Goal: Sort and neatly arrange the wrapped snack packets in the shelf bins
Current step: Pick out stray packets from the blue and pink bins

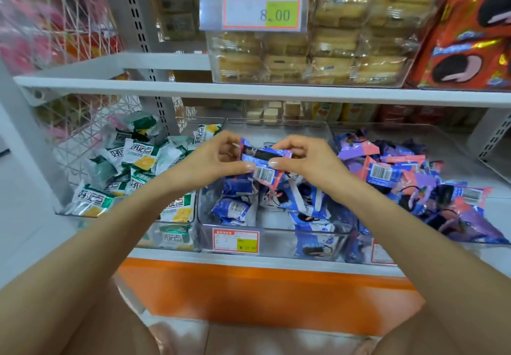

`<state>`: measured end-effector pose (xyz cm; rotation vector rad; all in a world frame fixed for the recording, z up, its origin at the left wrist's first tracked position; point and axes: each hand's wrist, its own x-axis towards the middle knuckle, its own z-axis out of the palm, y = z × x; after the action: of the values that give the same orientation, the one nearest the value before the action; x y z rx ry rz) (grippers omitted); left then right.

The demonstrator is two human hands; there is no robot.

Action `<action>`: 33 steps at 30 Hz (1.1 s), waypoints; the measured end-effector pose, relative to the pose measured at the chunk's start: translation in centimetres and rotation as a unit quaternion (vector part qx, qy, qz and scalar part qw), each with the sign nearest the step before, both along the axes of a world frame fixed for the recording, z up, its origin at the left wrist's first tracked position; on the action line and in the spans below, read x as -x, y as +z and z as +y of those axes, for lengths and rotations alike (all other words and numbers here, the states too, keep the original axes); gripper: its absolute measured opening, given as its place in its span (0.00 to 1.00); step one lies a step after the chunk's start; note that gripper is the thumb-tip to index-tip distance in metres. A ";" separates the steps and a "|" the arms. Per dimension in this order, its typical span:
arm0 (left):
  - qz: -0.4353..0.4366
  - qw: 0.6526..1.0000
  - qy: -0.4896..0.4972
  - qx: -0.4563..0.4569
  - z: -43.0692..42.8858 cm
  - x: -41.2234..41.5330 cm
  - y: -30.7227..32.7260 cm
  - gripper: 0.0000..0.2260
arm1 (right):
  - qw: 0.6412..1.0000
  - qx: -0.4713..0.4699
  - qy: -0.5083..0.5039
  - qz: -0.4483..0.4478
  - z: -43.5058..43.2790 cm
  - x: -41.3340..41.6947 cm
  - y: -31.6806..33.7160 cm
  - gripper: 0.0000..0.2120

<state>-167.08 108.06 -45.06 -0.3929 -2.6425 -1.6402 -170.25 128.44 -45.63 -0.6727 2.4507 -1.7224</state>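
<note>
the left hand (215, 159) and right hand (307, 158) pinch one blue and pink snack packet (265, 162) between them, each curled round one end, thumbs on its near face. just below the hands sits the clear middle bin (276, 244) holding loose blue packets (235, 209), a price label (236, 240) on its front wall. green and white packets (138, 158) lie heaped left of the left hand, purple and pink packets (401, 174) heaped right of the right hand

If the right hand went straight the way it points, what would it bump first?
The right hand points leftward, so probably the left hand, just across the blue and pink packet both pinch. Depth is unclear.
</note>
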 end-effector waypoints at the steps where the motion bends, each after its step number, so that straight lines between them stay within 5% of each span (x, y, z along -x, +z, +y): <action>1: -0.006 1.000 0.007 -0.009 -0.4 -0.1 0.0 0.10 | 1.000 -0.001 0.009 0.000 -0.4 0.1 -0.1 0.08; 4: 0.010 0.998 0.059 -0.007 -1.7 -0.4 -0.1 0.08 | 0.999 -0.013 0.034 0.000 -1.6 0.7 -1.0 0.09; 7: 0.060 0.986 0.155 -0.010 -3.4 -0.6 -0.1 0.09 | 0.990 -0.133 0.031 0.038 -2.6 1.2 -2.3 0.12; 13: 0.114 0.953 0.280 -0.013 -5.7 -0.9 -0.7 0.11 | 0.871 -0.449 0.132 0.150 -6.0 0.8 -5.5 0.26; 19: 0.129 0.946 0.295 -0.016 -6.4 -1.2 -0.7 0.12 | 0.838 -0.495 0.068 0.220 -5.7 2.0 -3.8 0.19; 26: 0.136 0.962 0.238 0.012 -6.0 -1.2 -1.1 0.11 | 0.807 -0.562 0.135 0.122 -3.1 2.4 -1.9 0.22; 28: 0.134 0.969 0.206 0.007 -5.5 -1.0 -1.2 0.10 | 0.855 -0.489 0.138 0.106 -3.3 2.4 -2.2 0.23; 31: 0.123 0.981 0.146 0.017 -4.1 -0.8 -1.3 0.09 | 0.976 -0.176 0.130 -0.022 -3.5 1.9 -0.8 0.22; 33: 0.124 0.985 0.116 0.032 -3.1 -0.8 -1.3 0.09 | 0.990 -0.056 0.114 -0.055 -3.6 1.3 0.0 0.17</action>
<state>-166.31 104.99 -46.37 -0.2576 -2.4542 -1.3469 -171.59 124.87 -45.65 -0.7871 2.2764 -1.4854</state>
